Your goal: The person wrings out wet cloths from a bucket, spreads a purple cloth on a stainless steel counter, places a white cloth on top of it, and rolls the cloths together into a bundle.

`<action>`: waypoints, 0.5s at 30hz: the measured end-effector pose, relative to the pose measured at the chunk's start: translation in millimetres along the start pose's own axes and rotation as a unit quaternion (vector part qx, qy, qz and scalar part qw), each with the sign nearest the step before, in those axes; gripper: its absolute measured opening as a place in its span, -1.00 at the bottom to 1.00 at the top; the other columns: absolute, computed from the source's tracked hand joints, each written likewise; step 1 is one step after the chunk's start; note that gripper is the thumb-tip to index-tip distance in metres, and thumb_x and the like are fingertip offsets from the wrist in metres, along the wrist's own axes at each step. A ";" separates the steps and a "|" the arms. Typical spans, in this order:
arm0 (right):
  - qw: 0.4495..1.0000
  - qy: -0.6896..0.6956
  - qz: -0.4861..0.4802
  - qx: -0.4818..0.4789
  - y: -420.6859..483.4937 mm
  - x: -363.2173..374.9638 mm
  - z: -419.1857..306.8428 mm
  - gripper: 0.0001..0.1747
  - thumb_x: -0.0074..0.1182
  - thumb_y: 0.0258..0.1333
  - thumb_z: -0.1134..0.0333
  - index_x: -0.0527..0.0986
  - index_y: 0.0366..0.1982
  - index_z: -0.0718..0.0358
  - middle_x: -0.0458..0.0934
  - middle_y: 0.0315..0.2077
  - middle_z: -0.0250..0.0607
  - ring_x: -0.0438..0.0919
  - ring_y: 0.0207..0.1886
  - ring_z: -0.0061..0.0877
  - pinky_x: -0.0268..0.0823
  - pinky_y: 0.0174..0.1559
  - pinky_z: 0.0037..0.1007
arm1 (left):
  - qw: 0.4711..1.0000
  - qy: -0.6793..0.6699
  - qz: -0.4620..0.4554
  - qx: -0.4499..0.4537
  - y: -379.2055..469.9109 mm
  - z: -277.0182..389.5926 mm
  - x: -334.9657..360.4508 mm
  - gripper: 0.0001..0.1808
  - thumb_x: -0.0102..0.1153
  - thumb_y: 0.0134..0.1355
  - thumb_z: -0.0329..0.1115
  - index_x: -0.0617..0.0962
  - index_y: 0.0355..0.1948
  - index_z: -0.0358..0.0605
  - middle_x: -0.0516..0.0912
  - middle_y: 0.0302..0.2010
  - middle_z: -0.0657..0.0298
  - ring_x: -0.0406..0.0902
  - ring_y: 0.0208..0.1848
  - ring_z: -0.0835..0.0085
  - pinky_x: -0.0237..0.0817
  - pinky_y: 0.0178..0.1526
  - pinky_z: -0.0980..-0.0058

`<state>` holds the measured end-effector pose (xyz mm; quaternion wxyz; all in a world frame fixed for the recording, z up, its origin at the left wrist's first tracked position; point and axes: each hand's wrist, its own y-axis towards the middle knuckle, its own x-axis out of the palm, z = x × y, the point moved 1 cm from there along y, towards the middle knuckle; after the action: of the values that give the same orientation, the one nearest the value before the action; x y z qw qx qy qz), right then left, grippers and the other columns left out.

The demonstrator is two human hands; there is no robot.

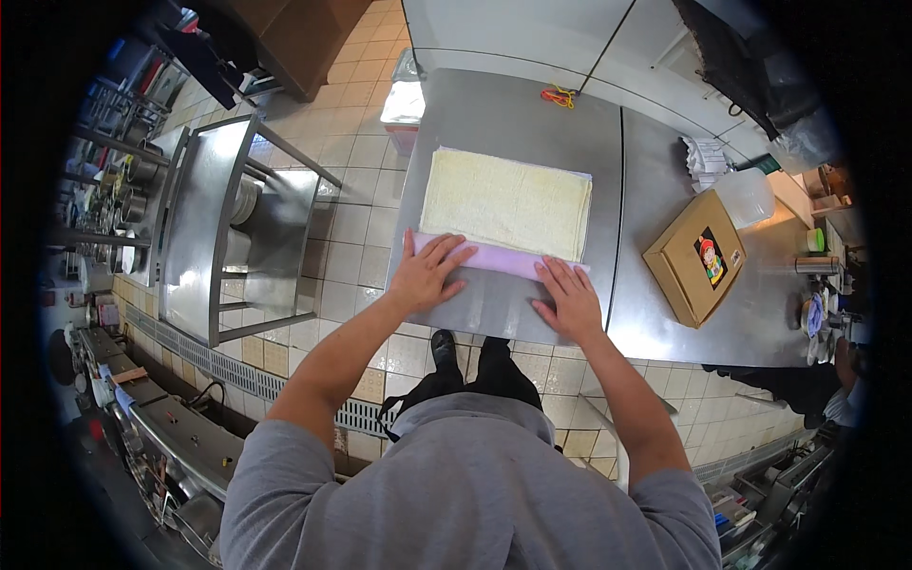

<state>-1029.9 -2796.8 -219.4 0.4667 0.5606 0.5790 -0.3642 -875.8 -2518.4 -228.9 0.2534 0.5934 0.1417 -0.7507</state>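
Note:
Flat on the stainless steel table [491, 114] lies a pale yellow, rough-textured rectangular sheet [507, 203], with a thin whitish-lilac layer showing at its top and right edges. A smooth lilac roll [502, 260] runs along the sheet's near edge. My left hand [426, 276] rests on the roll's left end, palm down with fingers spread. On the right end lie the fingertips of my right hand [568, 296], its thumb apart. Neither hand is closed around the roll.
A cardboard box [695, 260] bearing a printed picture stands on the adjoining steel table, beside a translucent plastic container [748, 196] and stacked white papers [704, 162]. Red and yellow cords [558, 95] lie near the wall. A steel shelf unit [206, 221] stands left. Another person is partly visible far right.

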 end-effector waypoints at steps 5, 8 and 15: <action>1.000 -0.017 0.006 0.019 15.0 3.9 24.9 -0.39 0.19 0.14 0.23 0.41 0.26 -0.09 0.46 0.24 -0.40 0.42 0.28 -0.37 0.21 0.28 -0.17 | 1.000 0.010 -0.020 0.018 15.7 -43.1 7.1 -0.45 0.28 0.15 -0.23 0.48 0.20 0.22 0.50 0.21 0.36 0.46 0.25 0.31 -0.23 0.46 -0.27; 0.998 0.004 -0.041 0.052 18.1 -6.7 33.3 -0.47 0.15 0.19 0.29 0.45 0.22 -0.10 0.57 0.12 -0.46 0.49 0.21 -0.41 0.22 0.23 -0.22 | 0.996 -0.074 -0.054 -0.013 5.1 -63.2 -5.3 -0.55 0.28 0.17 -0.26 0.51 0.11 0.20 0.59 0.09 0.38 0.55 0.13 0.32 -0.16 0.46 -0.14; 0.903 0.358 -0.046 0.234 43.8 -1.3 83.2 -0.70 0.21 0.25 0.28 0.40 -0.05 0.12 0.66 -0.19 -0.15 0.60 -0.06 -0.36 0.37 0.02 -0.29 | 0.898 -0.353 -0.035 -0.262 29.9 -79.2 1.0 -0.56 0.32 0.25 -0.02 0.40 -0.02 0.10 0.69 -0.05 0.10 0.59 0.09 0.16 0.05 0.32 0.00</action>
<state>-975.7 -2871.2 -238.7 0.0654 0.7189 0.6304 -0.2853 -794.7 -2502.7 -247.4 0.4070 0.1967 0.2551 -0.8548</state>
